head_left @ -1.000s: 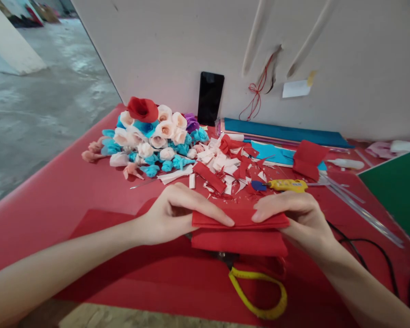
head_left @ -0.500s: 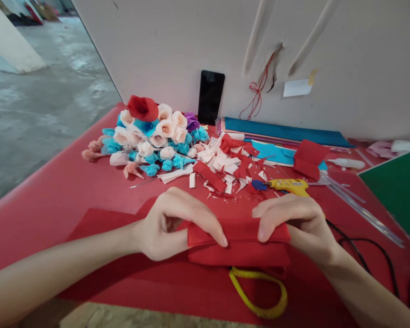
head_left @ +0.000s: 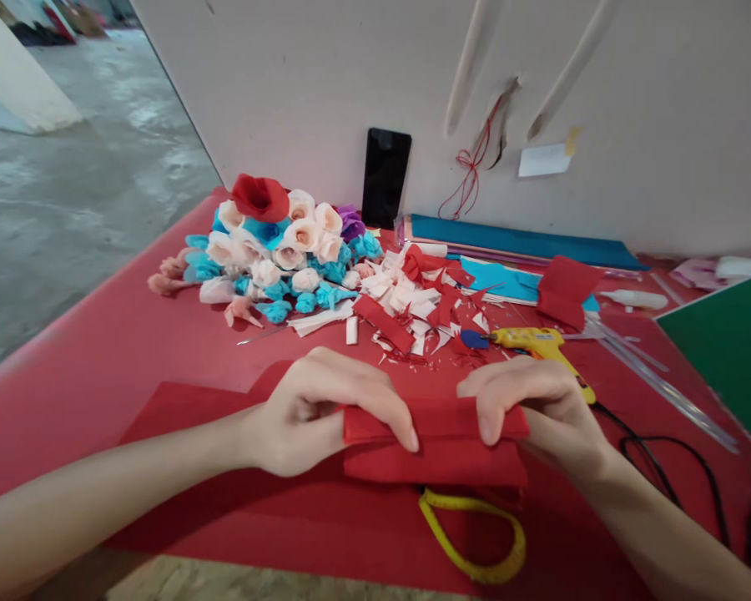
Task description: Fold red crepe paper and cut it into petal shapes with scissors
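Note:
A strip of red crepe paper (head_left: 435,461), folded over on itself, is held level between my two hands above the table. My left hand (head_left: 325,409) pinches its left end, the thumb and fingers closed on the fold. At the other end my right hand (head_left: 538,409) grips the upper fold the same way, some fingers hidden behind the paper. Just below the paper a yellow loop (head_left: 506,568), seemingly a scissors handle, sticks out; the rest of it is covered. Under my left forearm lies a larger red sheet (head_left: 181,417).
Paper flowers (head_left: 304,235) are heaped at the back left. Red and white paper scraps (head_left: 406,292) lie beside them. A yellow glue gun (head_left: 531,340) with a black cord sits right of centre. A black phone (head_left: 386,177) leans on the wall. Clear sticks (head_left: 669,388) and a green board (head_left: 732,351) are right.
Both hands stay on the folded red paper with almost no movement. My right thumb or finger has shifted very slightly right along the upper fold.

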### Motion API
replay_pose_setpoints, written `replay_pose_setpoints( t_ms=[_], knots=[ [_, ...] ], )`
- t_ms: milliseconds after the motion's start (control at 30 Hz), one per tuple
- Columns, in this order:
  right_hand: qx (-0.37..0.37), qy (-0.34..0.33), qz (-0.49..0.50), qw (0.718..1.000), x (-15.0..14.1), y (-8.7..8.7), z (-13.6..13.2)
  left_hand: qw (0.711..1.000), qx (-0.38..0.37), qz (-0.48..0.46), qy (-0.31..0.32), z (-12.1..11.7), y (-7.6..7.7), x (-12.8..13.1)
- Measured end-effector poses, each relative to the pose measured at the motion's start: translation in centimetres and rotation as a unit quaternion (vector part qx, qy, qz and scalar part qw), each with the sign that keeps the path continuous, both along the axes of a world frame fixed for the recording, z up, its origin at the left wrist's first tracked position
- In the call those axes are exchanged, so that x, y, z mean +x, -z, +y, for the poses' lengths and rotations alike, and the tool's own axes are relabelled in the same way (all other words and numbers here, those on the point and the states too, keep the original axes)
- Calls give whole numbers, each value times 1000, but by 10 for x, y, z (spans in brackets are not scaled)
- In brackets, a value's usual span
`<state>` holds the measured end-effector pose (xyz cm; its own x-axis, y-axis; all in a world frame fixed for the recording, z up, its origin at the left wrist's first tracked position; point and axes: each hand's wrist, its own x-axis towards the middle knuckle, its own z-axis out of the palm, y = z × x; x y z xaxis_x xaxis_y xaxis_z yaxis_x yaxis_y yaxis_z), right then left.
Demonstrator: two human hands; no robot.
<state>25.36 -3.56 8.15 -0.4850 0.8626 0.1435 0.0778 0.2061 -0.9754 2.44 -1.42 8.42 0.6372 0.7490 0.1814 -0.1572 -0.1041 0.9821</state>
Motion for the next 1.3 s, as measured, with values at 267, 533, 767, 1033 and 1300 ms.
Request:
replay_pose_setpoints(
  t_ms=[267,533,767,1033,1300],
  knots=[
    [-41,-56,47,996,-2,-3,4,996,34,-67,37,4,10,2],
    [-94,-120,56,987,0,-1,9,993,86,-3,79,2,6,-3],
    [-153,-152,181,960,8,23,21,978,194,-27,68,15,19,1],
    [-117,-253,42,960,5,15,26,981,153,77,89,14,29,3],
    [-130,-268,-1,954,-12,22,13,973,175,110,104,3,27,12]
  ],
)
